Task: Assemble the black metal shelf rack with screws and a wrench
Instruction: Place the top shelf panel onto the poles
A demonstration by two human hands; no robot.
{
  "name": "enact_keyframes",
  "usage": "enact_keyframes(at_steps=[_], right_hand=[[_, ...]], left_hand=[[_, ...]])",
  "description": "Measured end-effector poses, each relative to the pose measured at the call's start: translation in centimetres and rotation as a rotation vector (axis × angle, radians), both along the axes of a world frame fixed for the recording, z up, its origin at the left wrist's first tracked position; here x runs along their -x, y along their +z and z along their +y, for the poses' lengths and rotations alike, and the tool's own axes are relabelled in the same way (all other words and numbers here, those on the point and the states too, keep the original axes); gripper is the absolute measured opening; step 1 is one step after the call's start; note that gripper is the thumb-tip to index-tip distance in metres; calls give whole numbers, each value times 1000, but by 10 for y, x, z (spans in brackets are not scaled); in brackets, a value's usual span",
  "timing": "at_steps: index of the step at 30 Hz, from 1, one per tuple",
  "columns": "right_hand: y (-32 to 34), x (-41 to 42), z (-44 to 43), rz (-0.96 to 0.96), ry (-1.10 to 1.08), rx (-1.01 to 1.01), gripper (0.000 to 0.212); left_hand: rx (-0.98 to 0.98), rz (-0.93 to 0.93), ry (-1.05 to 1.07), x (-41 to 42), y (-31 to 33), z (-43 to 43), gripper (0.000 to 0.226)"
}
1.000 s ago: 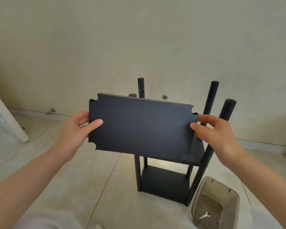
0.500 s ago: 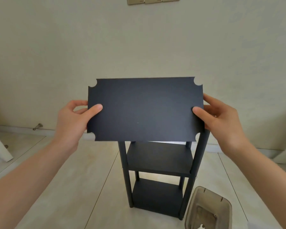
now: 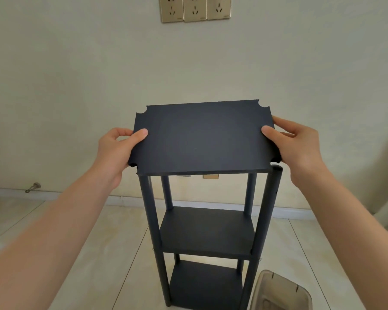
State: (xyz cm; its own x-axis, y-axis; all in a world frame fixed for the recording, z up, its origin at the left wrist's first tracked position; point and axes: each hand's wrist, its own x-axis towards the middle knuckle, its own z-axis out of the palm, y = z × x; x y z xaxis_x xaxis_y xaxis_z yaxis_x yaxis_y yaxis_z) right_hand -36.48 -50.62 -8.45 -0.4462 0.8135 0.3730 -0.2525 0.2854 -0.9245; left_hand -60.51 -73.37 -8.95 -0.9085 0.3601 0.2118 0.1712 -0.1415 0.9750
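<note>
Left hand (image 3: 115, 148) and right hand (image 3: 297, 144) pinched one panel (image 3: 202, 139) above four posts (image 3: 268, 209), two shelves (image 3: 207, 231) fitted.

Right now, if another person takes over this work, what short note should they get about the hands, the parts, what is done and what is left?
Hands: left hand grips the left short edge of the top panel, right hand its right edge.
Parts: the panel is held roughly level over the four posts; the top of the near-right post shows beside a corner notch, so it looks unseated.
Done: middle shelf and bottom shelf are mounted.
Left: seat the panel between the posts and fasten it. No wrench in view; a plastic tub stands on the floor, lower right.
</note>
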Motion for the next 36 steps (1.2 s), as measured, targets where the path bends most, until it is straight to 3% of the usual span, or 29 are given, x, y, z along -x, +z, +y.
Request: enact_keyframes(at_steps=[13,25,36], right_hand=[[-17,6,31,-45,48,161,11],[-25,7,40,-101,85,242,11],[-40,4,38,-166,140,364,6]], left_hand=[[-32,-53,-319,6,-20,11,45],[7,-172,-221,7,-30,21,16],[5,-295,-201,4,-36,17,19]])
